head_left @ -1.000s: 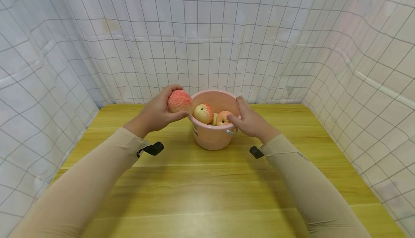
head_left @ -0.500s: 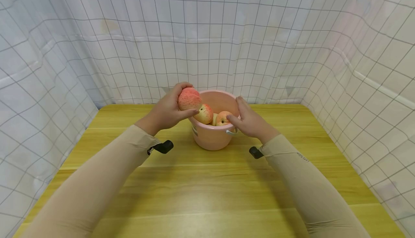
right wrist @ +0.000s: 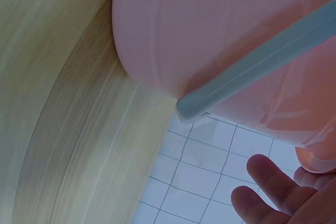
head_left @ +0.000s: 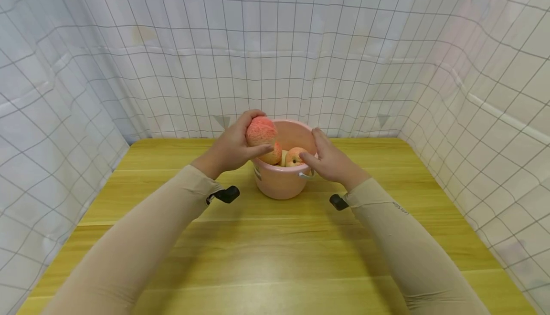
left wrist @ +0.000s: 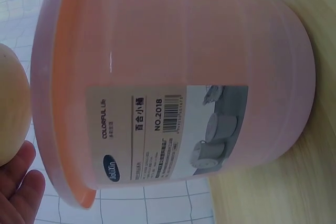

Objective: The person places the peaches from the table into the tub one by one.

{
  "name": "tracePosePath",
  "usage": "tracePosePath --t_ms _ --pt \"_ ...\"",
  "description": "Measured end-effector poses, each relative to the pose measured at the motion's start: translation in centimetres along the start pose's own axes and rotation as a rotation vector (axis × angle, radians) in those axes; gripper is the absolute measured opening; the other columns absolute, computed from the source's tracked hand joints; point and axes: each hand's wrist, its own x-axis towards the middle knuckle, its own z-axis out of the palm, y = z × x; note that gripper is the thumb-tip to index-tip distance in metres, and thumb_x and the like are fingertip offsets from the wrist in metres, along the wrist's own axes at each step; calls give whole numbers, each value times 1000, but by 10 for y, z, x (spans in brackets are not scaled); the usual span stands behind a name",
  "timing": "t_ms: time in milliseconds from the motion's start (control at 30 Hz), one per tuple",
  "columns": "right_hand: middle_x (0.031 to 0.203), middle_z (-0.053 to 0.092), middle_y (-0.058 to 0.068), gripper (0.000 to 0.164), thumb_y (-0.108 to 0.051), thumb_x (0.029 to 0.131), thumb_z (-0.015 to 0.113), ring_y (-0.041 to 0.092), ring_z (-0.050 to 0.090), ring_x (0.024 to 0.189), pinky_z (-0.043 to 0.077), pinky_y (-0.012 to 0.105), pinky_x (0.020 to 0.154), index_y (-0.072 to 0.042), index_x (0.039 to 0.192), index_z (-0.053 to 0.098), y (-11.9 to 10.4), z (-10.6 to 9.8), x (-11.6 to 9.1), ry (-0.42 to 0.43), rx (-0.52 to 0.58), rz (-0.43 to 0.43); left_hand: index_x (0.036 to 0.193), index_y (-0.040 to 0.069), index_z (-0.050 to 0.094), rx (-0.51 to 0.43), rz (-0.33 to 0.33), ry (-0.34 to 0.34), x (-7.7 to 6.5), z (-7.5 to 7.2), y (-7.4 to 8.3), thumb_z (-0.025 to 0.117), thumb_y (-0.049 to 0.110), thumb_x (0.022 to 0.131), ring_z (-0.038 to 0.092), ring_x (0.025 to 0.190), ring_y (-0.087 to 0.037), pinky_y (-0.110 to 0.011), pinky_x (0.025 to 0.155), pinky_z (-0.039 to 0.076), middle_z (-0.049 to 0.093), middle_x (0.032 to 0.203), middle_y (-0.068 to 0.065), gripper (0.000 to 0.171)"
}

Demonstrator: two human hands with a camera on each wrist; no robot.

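Observation:
My left hand (head_left: 234,148) grips a red peach (head_left: 260,131), thumb in front and fingers behind, over the left rim of a pink bucket (head_left: 281,186). That peach's pale side (left wrist: 11,103) shows beside the rim in the left wrist view. Opposite, my right hand (head_left: 337,163) holds the bucket's right rim, its thumb reaching over the inside. Within the bucket lie a yellow-red peach (head_left: 275,156), partly covered by the held one, an orange peach (head_left: 295,155) near my right thumb, and a pale piece of fruit between them.
The bucket stands upright on a wood-grain table (head_left: 266,257), its pale handle (right wrist: 252,66) hanging down on the right side. A printed label (left wrist: 152,135) is on its left wall. White grid-patterned curtain (head_left: 283,67) encloses the table at the back and both sides.
My left hand has moved right with the red peach, from beside the bucket to over its left rim, now partly covering the yellow-red peach. The right hand has stayed at the rim.

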Motion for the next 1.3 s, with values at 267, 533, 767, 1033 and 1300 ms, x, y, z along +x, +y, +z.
tracePosePath --t_ms 267,533,767,1033,1300 --pt "177 -11 14 96 -55 108 47 34 2 165 16 57 132 -10 169 -11 4 1 2 1 2 -19 151 14 40 -13 -15 -11 5 8 0 84 28 93 68 111 -26 -47 94 61 60 133 -10 74" --pt "176 6 19 91 -51 109 48 37 22 161 27 59 128 -8 170 -4 4 2 3 12 20 -76 151 14 39 -20 -22 -24 9 15 1 83 27 93 66 115 -27 -49 98 60 57 137 -11 74" --pt "177 -5 17 95 -53 108 48 36 11 164 21 58 130 -8 169 -9 2 1 2 6 6 -40 152 13 38 -30 -19 -29 12 19 -1 83 26 93 65 116 -28 -49 97 60 56 137 -11 75" --pt "177 0 17 93 -51 109 49 37 17 162 25 58 129 -8 169 -7 3 2 2 16 1 -55 151 11 39 -25 -6 -39 15 23 -2 82 27 94 65 116 -27 -48 97 60 55 138 -11 74" --pt "177 -3 17 93 -50 109 47 36 12 164 22 58 130 -6 169 -7 4 1 3 17 -11 -64 153 11 38 -3 -21 -48 16 26 1 83 32 93 65 118 -27 -49 98 60 54 140 -11 77"
